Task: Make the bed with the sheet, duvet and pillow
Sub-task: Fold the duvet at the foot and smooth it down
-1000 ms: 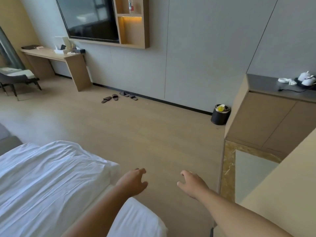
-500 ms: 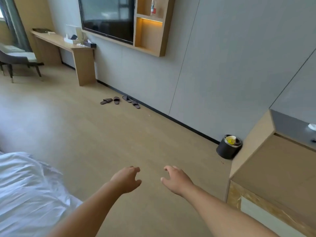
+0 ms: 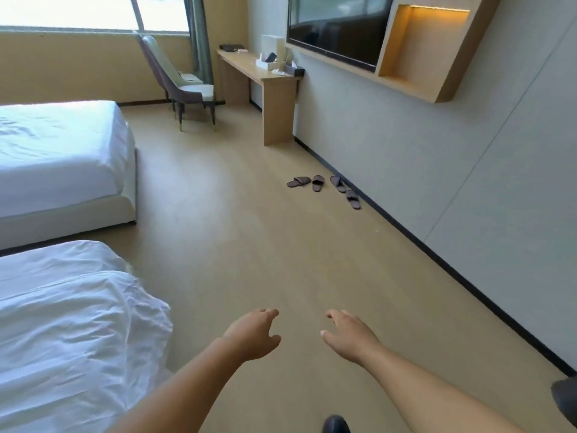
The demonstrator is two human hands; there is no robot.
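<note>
A rumpled white duvet (image 3: 68, 323) covers the near bed at the lower left, its corner hanging over the bed's foot. My left hand (image 3: 254, 335) floats over the wooden floor just right of that corner, fingers apart and holding nothing. My right hand (image 3: 348, 335) is level with it, a hand's width to the right, also empty with fingers spread. No pillow is in view. A second bed (image 3: 62, 157) with a smooth white sheet stands farther back on the left.
Two pairs of dark slippers (image 3: 324, 185) lie by the right wall's skirting. A wooden desk (image 3: 274, 89) and a chair (image 3: 184, 89) stand at the far end under the window. A TV (image 3: 337, 26) hangs on the right wall. A dark bin edge (image 3: 565, 398) shows lower right.
My view has swung left, away from the cabinet and bin toward the window and second bed. Both hands stay empty and held out in front, side by side.
</note>
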